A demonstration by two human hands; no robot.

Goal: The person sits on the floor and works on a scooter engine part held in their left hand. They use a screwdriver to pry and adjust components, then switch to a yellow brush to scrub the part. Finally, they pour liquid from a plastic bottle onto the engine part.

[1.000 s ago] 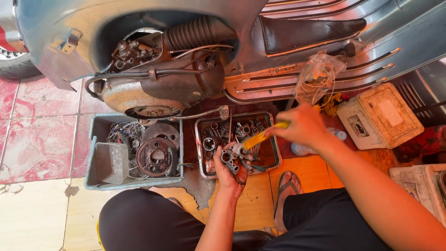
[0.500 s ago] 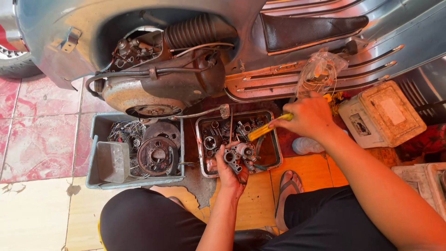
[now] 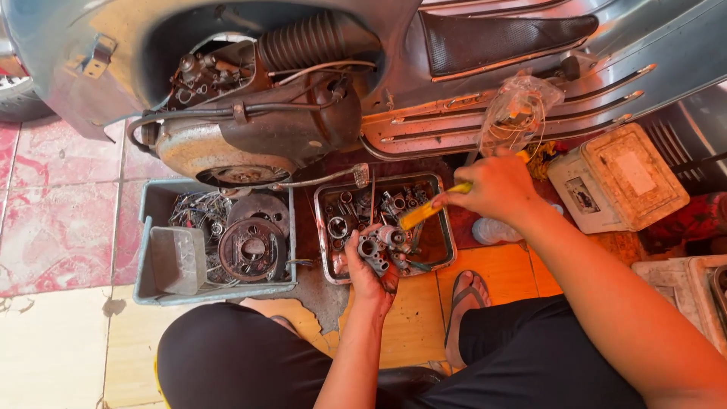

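Metal tray [image 3: 447, 250] right of plastic bin [image 3: 151, 204].

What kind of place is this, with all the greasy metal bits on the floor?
Probably a small scooter repair spot, on a tiled floor. A scooter lies on its side with its engine bared, trays of oily parts sit beside it, and the left hand holds a small engine part while the right hand works it with a yellow-handled tool.

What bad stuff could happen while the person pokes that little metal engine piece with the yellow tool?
The small grey metal engine part sits in the bare left hand, so the yellow-handled tool in the right hand might slip and jab the palm. If the part drops, it may get lost among the loose pieces in the oily metal tray.
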